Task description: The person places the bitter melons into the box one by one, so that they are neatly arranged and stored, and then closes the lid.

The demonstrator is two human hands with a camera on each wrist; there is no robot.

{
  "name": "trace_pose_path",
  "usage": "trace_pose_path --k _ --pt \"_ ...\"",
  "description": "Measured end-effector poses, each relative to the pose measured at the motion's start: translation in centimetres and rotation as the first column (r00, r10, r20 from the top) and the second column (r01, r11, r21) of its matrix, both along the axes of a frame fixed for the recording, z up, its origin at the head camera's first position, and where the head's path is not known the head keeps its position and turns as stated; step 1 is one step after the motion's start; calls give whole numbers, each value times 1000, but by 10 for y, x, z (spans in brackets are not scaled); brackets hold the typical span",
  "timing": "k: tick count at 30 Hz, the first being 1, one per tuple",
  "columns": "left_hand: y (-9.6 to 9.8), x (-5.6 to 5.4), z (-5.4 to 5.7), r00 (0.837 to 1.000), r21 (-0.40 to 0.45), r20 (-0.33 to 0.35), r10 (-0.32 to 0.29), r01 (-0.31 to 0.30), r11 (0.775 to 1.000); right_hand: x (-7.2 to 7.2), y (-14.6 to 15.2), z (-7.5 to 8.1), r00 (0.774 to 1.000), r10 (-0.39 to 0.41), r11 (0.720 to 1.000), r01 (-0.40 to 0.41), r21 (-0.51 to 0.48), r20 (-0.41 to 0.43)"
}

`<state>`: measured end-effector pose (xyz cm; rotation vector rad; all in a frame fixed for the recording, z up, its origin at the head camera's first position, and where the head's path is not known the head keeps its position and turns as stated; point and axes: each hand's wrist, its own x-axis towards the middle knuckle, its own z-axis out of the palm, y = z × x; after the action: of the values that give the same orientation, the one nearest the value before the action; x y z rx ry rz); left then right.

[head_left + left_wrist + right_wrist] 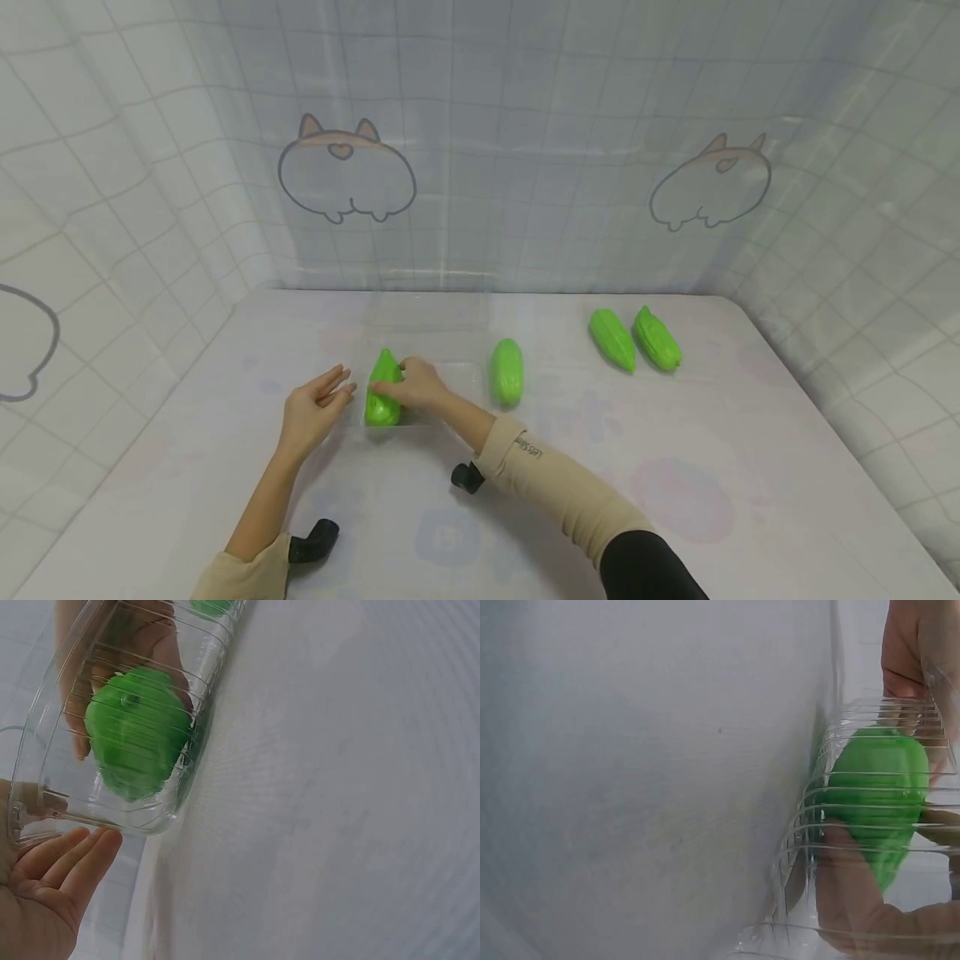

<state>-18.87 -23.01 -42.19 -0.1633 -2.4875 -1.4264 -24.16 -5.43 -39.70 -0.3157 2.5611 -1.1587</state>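
Note:
A clear plastic clamshell box [467, 382] stands on the table, its lid [429, 310] folded open toward the back. Inside, at its left end, lies a green bitter melon [383, 407], ribbed and pointed at its far end. My right hand [422, 387] reaches into the box and grips this melon between thumb and fingers. Beside the left wall, my left hand [309, 410] has its fingers extended at the box edge; in the left wrist view its fingertips [109, 840] are at the box corner, and whether they touch cannot be told.
Just right of the box lies another bitter melon [507, 373]. Farther right and back, two more, a left one [612, 340] and a right one [657, 339], lie side by side. Gridded curtains [525, 167] enclose the pale table [570, 467] at the back and sides.

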Motion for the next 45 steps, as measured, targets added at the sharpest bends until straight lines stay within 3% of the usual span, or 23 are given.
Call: trace_pose_path --k 11,18,34,45 --pt "0 1 0 1000 16 6 -6 5 1000 2 5 0 999 34 999 -34 23 23" --pt "0 1 1 1000 29 24 2 -3 1000 4 23 8 990 114 993 -114 11 -85" --pt "0 4 3 1000 23 9 -10 10 1000 -2 81 30 971 37 969 -93 -229 -237" --pt "1 5 4 1000 38 22 2 -3 999 -9 133 41 951 -9 956 -83 -283 -310"
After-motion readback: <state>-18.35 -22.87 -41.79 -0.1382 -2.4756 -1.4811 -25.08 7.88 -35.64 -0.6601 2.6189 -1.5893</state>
